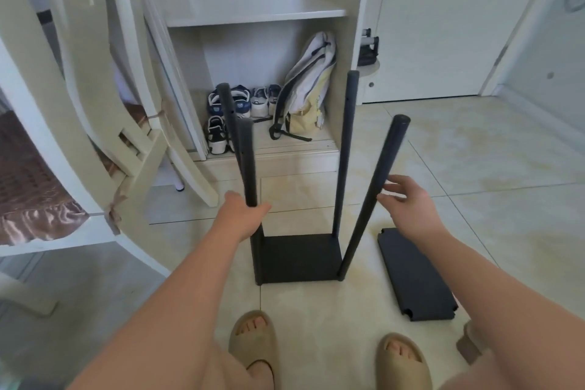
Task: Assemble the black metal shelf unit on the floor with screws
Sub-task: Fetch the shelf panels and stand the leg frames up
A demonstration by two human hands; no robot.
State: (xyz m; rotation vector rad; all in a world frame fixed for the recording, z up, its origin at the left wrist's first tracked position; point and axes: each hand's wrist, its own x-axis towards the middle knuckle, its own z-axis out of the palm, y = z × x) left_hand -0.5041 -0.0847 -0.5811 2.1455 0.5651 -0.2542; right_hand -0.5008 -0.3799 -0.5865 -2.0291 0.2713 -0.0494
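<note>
Our left hand (245, 215) clamps the front-left pole (248, 161); our right hand (411, 203) is extended forward, fingers (395, 182) apart, just beside the front-right pole (384, 161).

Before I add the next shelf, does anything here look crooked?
Yes. The near-right black metal pole leans outward to the right, while the far-right black metal pole stands nearly upright.

Upright posts (370, 196): black metal tube, smooth, matt coat.
Base panel (300, 258): black sheet metal, matt.
Loose shelf panel (414, 275): same matt black metal.
Floor tiles (474, 215): pale glazed ceramic, glossy (light patches reflect on them).
Wardrobe (253, 6): cream laminate board, smooth, low sheen.
Backpack (308, 85): woven cloth, matt.
Slide sandals (253, 339): beige foam-like rubber, matt.
Chair (95, 98): cream-painted wood, semi-gloss.
</note>
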